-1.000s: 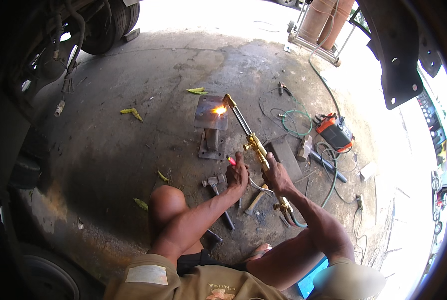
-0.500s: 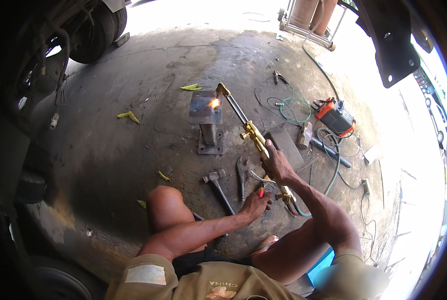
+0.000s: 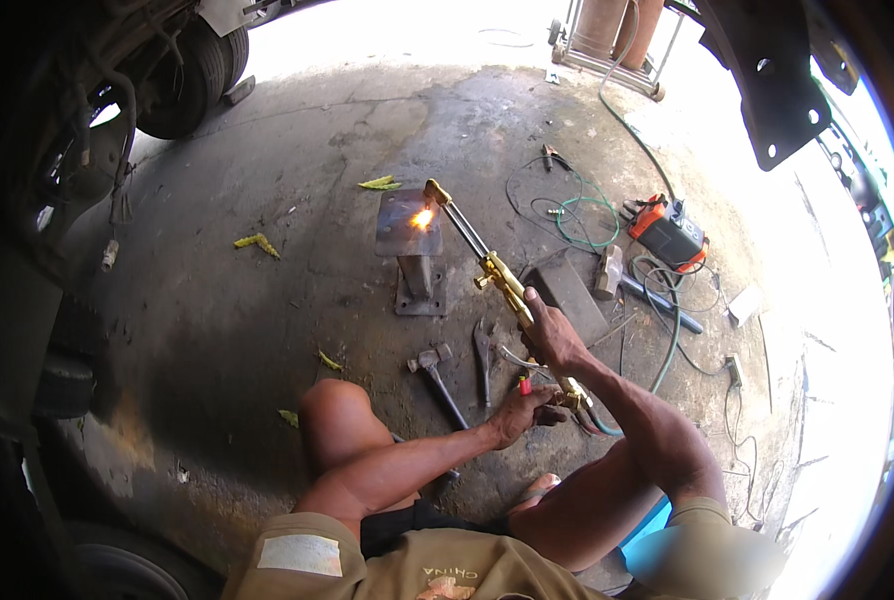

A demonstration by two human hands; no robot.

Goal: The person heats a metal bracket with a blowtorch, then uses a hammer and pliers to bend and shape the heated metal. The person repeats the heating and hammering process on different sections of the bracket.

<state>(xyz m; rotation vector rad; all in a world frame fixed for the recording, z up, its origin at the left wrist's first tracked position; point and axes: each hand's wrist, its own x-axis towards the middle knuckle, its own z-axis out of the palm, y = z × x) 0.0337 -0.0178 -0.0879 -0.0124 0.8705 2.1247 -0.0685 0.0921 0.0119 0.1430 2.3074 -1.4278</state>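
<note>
My right hand is wrapped round the handle of a brass cutting torch. The torch's angled tip points at a steel plate, and an orange flame burns between them. Under the plate, a short metal post stands on a square base with holes. My left hand is closed on a small red lighter, which is partly hidden. Its fingers reach to the valve knobs at the torch's rear end, where I cannot tell whether they touch.
A hammer and an adjustable wrench lie before me. To the right are a flat steel plate, a sledgehammer, an orange-black machine and hoses. Gas cylinders stand far off; a vehicle wheel is at left.
My left hand has shifted slightly right, its fingers now stretched toward the torch's rear knobs. The torch tip sits slightly lower and further left in view; the flame stays lit.
</note>
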